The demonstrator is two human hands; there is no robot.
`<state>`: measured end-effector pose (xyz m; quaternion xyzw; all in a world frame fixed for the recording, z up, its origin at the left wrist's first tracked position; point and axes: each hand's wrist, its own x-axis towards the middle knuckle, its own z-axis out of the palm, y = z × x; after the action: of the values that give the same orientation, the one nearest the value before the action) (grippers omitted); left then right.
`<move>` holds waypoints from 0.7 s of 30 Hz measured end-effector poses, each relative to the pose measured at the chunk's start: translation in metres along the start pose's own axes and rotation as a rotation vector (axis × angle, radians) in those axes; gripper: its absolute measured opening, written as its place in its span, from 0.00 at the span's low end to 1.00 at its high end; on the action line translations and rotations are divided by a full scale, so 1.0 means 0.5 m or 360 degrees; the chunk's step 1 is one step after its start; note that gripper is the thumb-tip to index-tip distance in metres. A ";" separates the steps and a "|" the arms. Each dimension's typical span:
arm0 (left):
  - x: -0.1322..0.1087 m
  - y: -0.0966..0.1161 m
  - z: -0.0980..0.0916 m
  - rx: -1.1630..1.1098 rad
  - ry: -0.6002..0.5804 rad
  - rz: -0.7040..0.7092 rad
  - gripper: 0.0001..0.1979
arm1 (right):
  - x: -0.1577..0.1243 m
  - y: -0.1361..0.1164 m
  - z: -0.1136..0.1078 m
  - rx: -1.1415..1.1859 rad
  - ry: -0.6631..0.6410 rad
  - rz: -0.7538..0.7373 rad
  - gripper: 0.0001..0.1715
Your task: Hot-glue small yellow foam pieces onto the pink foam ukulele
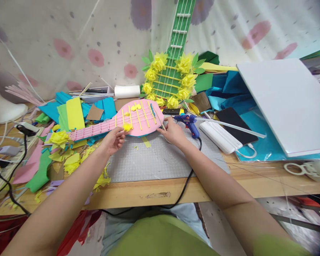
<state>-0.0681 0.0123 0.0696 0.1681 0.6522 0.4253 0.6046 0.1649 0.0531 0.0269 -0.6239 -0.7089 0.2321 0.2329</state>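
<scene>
A pink paper guitar (146, 122) with pink strings and yellow cross strips lies on the grey cutting mat (138, 160). Its neck points left. At the lower edge of its body, my left hand (114, 140) pinches a small yellow paper piece (127, 127). More yellow pieces (136, 107) sit higher on the pink body. By the body's right end, my right hand (173, 131) is closed around a thin stick (160, 119), whose tip reaches over the pink surface. Just beyond that hand lies a blue glue gun (188, 122) with a clear glue stick in its back.
A green paper guitar (166, 81) ringed with yellow flowers leans against the curtain. Paper scraps (74, 163) and cables (5, 170) crowd the left. On the right are a white power bank (220, 137), a black phone (237, 122) and a white board (290, 106).
</scene>
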 end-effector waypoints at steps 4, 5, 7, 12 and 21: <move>-0.007 0.001 -0.011 0.0096 -0.0031 0.0089 0.08 | 0.019 0.026 0.002 0.0146 0.0031 0.0043 0.12; -0.008 0.000 -0.014 0.0171 -0.0014 0.0143 0.07 | 0.024 0.037 -0.002 0.0194 0.0067 0.0054 0.11; -0.011 -0.001 -0.024 0.0450 0.0104 0.0356 0.07 | 0.032 0.058 -0.017 0.0297 0.0182 0.0065 0.08; -0.010 0.002 -0.045 0.1563 0.0501 0.1419 0.12 | 0.017 0.078 -0.074 0.0386 0.0322 -0.0209 0.11; 0.027 0.032 -0.040 0.2147 0.0212 0.1973 0.12 | -0.041 0.030 -0.085 -0.0044 -0.0122 -0.0775 0.17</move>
<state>-0.0946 0.0246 0.0711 0.7801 0.5888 0.2116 0.0034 0.2054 0.0362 0.0502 -0.4285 -0.8498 0.1830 0.2464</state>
